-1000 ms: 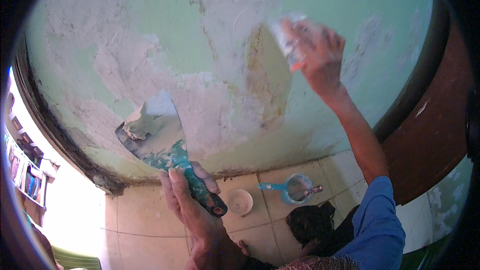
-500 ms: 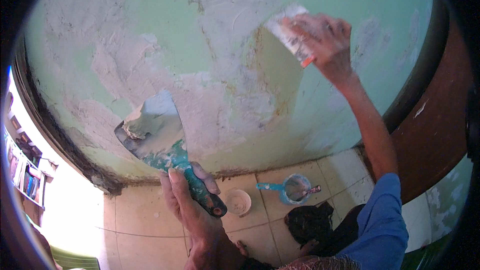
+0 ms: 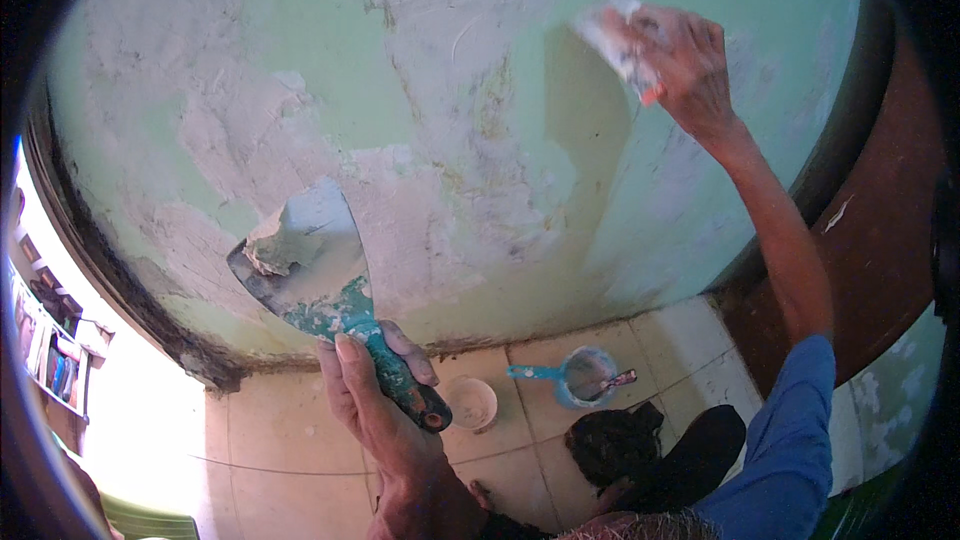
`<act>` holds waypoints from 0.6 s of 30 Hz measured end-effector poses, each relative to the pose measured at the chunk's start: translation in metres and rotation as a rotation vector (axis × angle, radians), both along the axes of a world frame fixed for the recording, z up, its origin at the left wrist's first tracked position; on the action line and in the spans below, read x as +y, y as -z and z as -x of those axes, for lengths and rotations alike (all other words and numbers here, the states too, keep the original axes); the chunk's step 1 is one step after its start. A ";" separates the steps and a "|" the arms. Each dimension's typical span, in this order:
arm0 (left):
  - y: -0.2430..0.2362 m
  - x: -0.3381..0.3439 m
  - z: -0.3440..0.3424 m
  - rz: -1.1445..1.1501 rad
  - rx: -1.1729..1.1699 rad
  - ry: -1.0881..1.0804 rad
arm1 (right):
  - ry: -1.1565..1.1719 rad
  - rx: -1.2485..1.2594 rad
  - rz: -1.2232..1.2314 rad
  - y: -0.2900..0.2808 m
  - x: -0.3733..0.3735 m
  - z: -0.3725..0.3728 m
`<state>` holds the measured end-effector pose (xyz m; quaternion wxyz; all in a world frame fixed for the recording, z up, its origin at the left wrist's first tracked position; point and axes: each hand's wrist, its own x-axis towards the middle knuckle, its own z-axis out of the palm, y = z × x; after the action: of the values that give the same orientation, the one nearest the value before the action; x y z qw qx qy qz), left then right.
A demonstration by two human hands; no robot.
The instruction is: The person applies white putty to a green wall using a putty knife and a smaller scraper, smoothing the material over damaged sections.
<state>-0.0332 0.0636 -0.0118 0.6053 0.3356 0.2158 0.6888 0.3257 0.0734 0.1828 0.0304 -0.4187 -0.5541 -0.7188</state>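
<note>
My left hand [image 3: 385, 415] is closed round the turquoise handle of a wide putty knife [image 3: 325, 290], held low before the wall. A lump of pale putty [image 3: 272, 245] sits on its blade, with more smeared over the metal and handle. Higher up and to the right, my right hand [image 3: 697, 75] grips a flat, putty-coated spreader [image 3: 625, 50] with an orange bit at one corner. Hand and spreader are blurred; whether the edge touches the wall I cannot tell. Rough grey-white putty patches [image 3: 450, 20] cover much of the green wall [image 3: 310, 0].
On the tiled floor [image 3: 290, 440] stand a small white tub [image 3: 471, 404] and a blue long-handled dipper [image 3: 587, 378] with a tool in it. Dark cloth [image 3: 612, 443] lies near my leg. A brown panel [image 3: 880, 230] borders the right; a bookshelf [image 3: 62, 370] stands far left.
My right hand has moved up and to the right with the spreader, away from the stained patch. The left hand and putty knife have hardly moved. More of my dark-clad leg shows.
</note>
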 end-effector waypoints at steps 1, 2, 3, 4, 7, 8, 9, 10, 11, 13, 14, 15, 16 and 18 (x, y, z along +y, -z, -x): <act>0.000 -0.001 -0.001 0.006 -0.003 0.006 | -0.003 0.036 -0.070 0.000 0.004 0.002; -0.001 -0.002 -0.002 0.012 -0.006 0.014 | -0.033 0.074 -0.132 -0.003 0.013 0.009; -0.001 -0.002 -0.001 0.018 0.003 0.010 | -0.074 0.124 -0.194 -0.003 0.031 0.021; -0.001 -0.002 0.000 0.015 0.007 0.012 | -0.110 0.167 -0.257 -0.003 0.043 0.032; 0.001 0.000 0.002 0.013 0.017 0.001 | -0.071 0.221 -0.144 0.021 0.057 0.054; 0.001 0.000 0.002 0.019 0.018 -0.006 | -0.057 0.208 -0.090 0.032 0.054 0.055; 0.001 -0.001 0.000 0.026 0.011 -0.003 | -0.044 0.172 -0.031 0.041 0.048 0.053; 0.001 0.000 0.000 0.019 0.013 -0.015 | -0.037 0.143 0.026 0.053 0.042 0.048; 0.001 0.001 -0.001 0.010 0.015 -0.028 | -0.032 0.114 0.081 0.061 0.038 0.040; 0.002 0.001 0.000 0.002 0.019 -0.028 | -0.034 0.001 0.038 0.062 0.027 0.021; 0.002 0.001 0.001 -0.002 0.025 -0.026 | -0.044 0.017 0.034 0.061 0.020 0.017; 0.002 0.001 -0.002 -0.010 0.026 -0.022 | -0.052 0.029 0.027 0.056 0.015 0.015; 0.003 0.002 -0.001 -0.010 0.032 -0.024 | -0.093 0.100 -0.040 0.044 0.017 0.023; 0.005 0.003 0.001 -0.004 0.045 -0.021 | -0.074 0.257 -0.143 0.017 0.031 0.039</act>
<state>-0.0338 0.0665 -0.0168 0.5922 0.3499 0.2314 0.6879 0.2868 0.1042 0.1655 0.1573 -0.4836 -0.5081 -0.6952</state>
